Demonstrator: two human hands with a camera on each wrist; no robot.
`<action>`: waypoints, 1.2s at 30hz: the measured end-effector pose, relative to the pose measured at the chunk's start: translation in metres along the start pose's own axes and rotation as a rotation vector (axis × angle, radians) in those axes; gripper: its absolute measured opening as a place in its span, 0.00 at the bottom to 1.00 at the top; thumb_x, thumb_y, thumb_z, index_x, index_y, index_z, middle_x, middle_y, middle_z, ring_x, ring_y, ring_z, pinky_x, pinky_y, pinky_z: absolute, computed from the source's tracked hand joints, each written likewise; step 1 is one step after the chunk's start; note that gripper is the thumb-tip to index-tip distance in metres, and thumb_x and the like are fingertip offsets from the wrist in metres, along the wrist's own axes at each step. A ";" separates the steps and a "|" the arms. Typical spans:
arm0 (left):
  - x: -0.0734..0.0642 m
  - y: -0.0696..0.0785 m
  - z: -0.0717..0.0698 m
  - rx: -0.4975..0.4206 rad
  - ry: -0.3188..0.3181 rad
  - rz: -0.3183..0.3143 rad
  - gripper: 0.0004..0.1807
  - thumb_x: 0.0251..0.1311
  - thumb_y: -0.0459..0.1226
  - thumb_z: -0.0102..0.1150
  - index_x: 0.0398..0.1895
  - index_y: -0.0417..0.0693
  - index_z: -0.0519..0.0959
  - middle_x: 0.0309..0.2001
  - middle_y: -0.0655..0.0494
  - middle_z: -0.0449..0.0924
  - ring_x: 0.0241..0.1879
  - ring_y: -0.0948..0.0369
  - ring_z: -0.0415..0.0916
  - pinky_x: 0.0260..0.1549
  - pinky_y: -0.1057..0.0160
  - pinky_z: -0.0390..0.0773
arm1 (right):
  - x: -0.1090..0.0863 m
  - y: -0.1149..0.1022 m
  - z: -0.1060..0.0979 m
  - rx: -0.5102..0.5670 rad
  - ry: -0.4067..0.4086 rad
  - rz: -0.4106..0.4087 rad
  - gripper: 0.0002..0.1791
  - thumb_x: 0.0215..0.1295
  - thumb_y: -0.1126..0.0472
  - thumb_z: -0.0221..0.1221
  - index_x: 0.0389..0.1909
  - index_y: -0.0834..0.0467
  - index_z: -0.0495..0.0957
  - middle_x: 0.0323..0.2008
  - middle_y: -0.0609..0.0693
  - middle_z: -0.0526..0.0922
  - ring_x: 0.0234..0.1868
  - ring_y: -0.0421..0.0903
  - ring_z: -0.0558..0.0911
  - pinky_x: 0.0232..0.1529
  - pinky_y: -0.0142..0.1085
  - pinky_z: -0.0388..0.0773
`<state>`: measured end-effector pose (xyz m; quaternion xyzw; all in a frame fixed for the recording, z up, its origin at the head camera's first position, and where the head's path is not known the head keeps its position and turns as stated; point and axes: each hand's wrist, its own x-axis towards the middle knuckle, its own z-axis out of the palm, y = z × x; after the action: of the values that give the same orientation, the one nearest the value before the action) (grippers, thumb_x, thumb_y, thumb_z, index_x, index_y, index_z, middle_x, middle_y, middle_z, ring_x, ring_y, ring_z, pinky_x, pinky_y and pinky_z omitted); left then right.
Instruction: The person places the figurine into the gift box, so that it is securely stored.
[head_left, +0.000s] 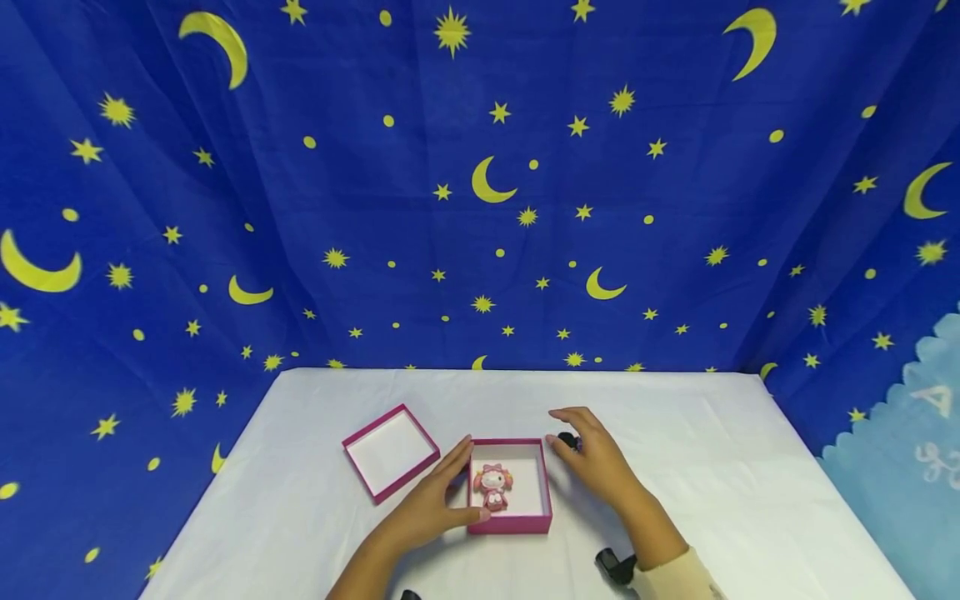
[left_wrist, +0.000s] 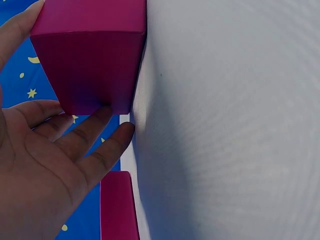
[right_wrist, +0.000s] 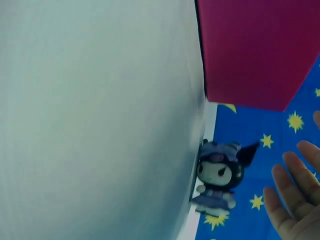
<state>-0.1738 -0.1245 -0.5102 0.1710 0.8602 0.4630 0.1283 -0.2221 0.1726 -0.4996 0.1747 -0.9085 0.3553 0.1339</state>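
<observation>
A pink box base [head_left: 510,524] with a white inside sits open side up on the table. In it, toward the left, lies a pink-and-white bunny-eared character figurine [head_left: 494,487]. My left hand [head_left: 429,505] grips the box's left side, thumb at the near corner and fingers along the side [left_wrist: 82,135]. To the right of the box, my right hand [head_left: 600,467] hovers with spread fingers, holding nothing. Just beyond its fingertips stands a black-and-purple character figurine [right_wrist: 216,175], mostly hidden by the hand in the head view; hand and figurine look apart in the right wrist view.
The box lid [head_left: 392,454], white inside up, lies on the white-covered table [head_left: 675,433] to the left of the base. A blue curtain [head_left: 480,233] with yellow moons and stars hangs behind and at the sides. A black wrist-worn device [head_left: 615,567] shows by the right sleeve.
</observation>
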 end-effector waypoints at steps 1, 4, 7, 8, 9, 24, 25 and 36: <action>0.000 0.000 0.000 0.002 0.000 0.000 0.56 0.55 0.54 0.73 0.82 0.55 0.50 0.84 0.59 0.41 0.82 0.49 0.43 0.77 0.38 0.49 | 0.000 0.002 -0.001 0.001 -0.003 0.012 0.24 0.65 0.56 0.67 0.61 0.56 0.79 0.58 0.53 0.81 0.61 0.54 0.81 0.65 0.53 0.77; 0.000 -0.001 0.000 0.000 -0.001 0.001 0.56 0.55 0.54 0.73 0.82 0.56 0.50 0.84 0.59 0.41 0.82 0.49 0.43 0.77 0.38 0.49 | 0.001 0.009 -0.003 -0.005 -0.014 0.029 0.25 0.65 0.56 0.68 0.62 0.57 0.78 0.58 0.55 0.80 0.61 0.55 0.80 0.65 0.54 0.77; 0.000 -0.001 0.000 -0.006 -0.001 0.005 0.56 0.55 0.55 0.73 0.82 0.56 0.50 0.84 0.60 0.41 0.82 0.50 0.43 0.77 0.38 0.48 | 0.001 0.015 -0.005 0.004 -0.023 0.059 0.26 0.64 0.56 0.69 0.62 0.57 0.78 0.59 0.56 0.80 0.61 0.57 0.80 0.65 0.56 0.76; 0.000 -0.001 0.000 -0.009 -0.001 0.005 0.56 0.55 0.55 0.73 0.82 0.56 0.51 0.84 0.60 0.41 0.82 0.50 0.43 0.77 0.38 0.48 | 0.001 0.016 -0.005 0.008 -0.029 0.069 0.27 0.63 0.57 0.69 0.63 0.57 0.78 0.59 0.56 0.80 0.61 0.58 0.80 0.65 0.56 0.75; 0.000 -0.001 0.000 -0.009 -0.001 0.006 0.56 0.54 0.55 0.73 0.82 0.56 0.51 0.84 0.60 0.41 0.82 0.50 0.43 0.77 0.38 0.48 | 0.001 0.018 -0.006 0.017 -0.035 0.082 0.28 0.62 0.57 0.70 0.63 0.57 0.78 0.60 0.56 0.80 0.62 0.58 0.80 0.66 0.57 0.75; 0.001 -0.001 0.001 -0.013 -0.003 -0.002 0.56 0.56 0.53 0.73 0.82 0.56 0.50 0.84 0.59 0.41 0.82 0.51 0.42 0.77 0.39 0.48 | 0.001 0.038 -0.003 0.068 -0.146 0.198 0.31 0.60 0.53 0.72 0.63 0.57 0.77 0.62 0.60 0.78 0.66 0.62 0.76 0.70 0.60 0.70; 0.001 -0.001 0.001 -0.012 -0.002 -0.001 0.56 0.56 0.53 0.73 0.82 0.55 0.50 0.84 0.59 0.41 0.82 0.50 0.42 0.77 0.39 0.48 | 0.001 0.039 -0.003 0.073 -0.155 0.208 0.31 0.60 0.53 0.71 0.63 0.57 0.77 0.62 0.60 0.78 0.67 0.62 0.75 0.70 0.60 0.69; 0.000 0.000 0.000 -0.010 -0.004 -0.010 0.55 0.56 0.53 0.72 0.82 0.56 0.50 0.84 0.60 0.41 0.82 0.50 0.43 0.77 0.39 0.49 | 0.000 0.045 -0.003 0.106 -0.196 0.269 0.32 0.58 0.51 0.72 0.63 0.56 0.78 0.61 0.59 0.79 0.61 0.58 0.78 0.66 0.57 0.73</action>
<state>-0.1741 -0.1242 -0.5108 0.1670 0.8585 0.4662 0.1335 -0.2406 0.2052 -0.5247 0.0920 -0.9124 0.3987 -0.0137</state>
